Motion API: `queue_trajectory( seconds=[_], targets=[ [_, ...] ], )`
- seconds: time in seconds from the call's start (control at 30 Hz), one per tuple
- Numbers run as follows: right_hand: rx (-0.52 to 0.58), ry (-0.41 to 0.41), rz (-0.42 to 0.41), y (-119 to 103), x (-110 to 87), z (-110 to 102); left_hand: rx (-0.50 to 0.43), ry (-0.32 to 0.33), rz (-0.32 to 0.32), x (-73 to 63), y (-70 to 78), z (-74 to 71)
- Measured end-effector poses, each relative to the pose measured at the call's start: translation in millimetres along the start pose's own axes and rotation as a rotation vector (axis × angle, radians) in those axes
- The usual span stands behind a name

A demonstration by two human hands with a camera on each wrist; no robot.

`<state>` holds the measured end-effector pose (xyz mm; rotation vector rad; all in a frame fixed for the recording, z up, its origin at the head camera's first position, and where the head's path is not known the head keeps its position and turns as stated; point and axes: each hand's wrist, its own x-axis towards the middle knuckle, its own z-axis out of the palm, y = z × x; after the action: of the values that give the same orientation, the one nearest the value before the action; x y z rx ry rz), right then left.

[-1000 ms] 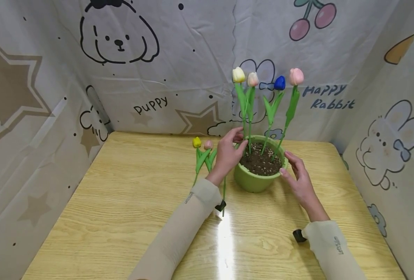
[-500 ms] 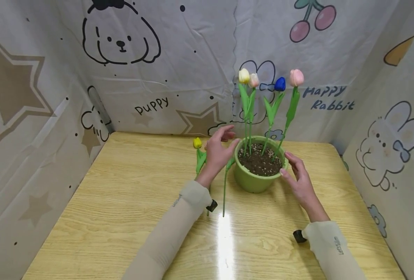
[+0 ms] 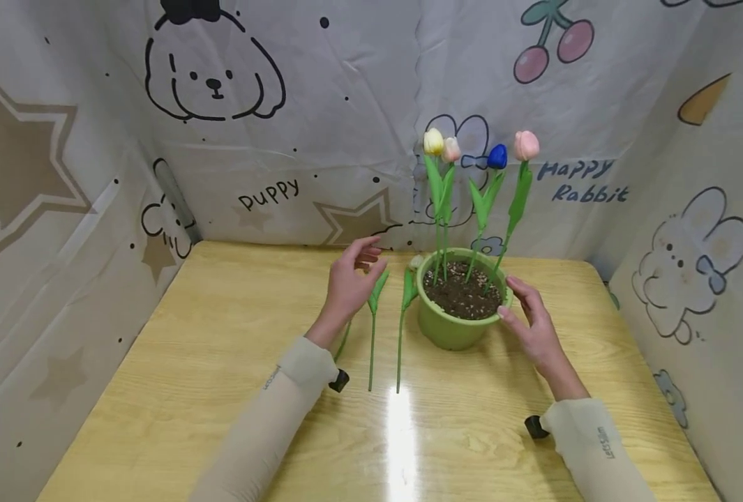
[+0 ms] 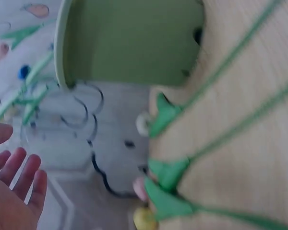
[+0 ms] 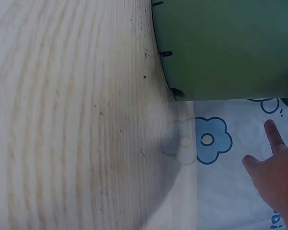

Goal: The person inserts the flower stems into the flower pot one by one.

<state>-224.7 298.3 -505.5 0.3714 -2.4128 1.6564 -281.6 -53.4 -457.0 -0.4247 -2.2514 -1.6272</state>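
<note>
My left hand (image 3: 349, 279) holds nothing, raised over the flowers lying left of the pot, its fingers loosely bent. In the left wrist view, those artificial tulips are a white tulip (image 4: 143, 123), a pink tulip (image 4: 140, 188) and a yellow tulip (image 4: 145, 218); my hand hides the pink and yellow heads in the head view. My right hand (image 3: 537, 328) rests its fingertips at the right rim of the green flowerpot (image 3: 449, 333). From the pot's soil (image 3: 462, 296) rise a cream tulip (image 3: 433, 141), a pale pink tulip (image 3: 451, 150), a blue tulip (image 3: 497, 157) and a larger pink tulip (image 3: 526, 146).
The pot stands on a wooden table (image 3: 220, 335) with light glaring off its front middle. Behind and beside the table hangs a printed cloth (image 3: 346, 90) with cartoon animals and stars.
My left hand has let go of the cream tulip's stem in the pot and moved left over the lying tulips. My right hand has stayed at the rim.
</note>
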Motion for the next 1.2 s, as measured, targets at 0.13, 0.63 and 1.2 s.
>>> queue_trajectory(
  seconds=[0.13,0.63,1.2],
  targets=[
    [-0.010,-0.002,0.000,0,-1.2,2,0.057,-0.024,-0.059,-11.8,-15.0,-23.9],
    [-0.002,0.006,-0.003,0,-0.5,4,0.075,-0.286,-0.409,-65.5,-59.8,-75.6],
    [0.003,0.010,0.002,-2,-2.3,3,-0.069,-0.384,-0.600,-83.4,-64.9,-71.7]
  ],
)
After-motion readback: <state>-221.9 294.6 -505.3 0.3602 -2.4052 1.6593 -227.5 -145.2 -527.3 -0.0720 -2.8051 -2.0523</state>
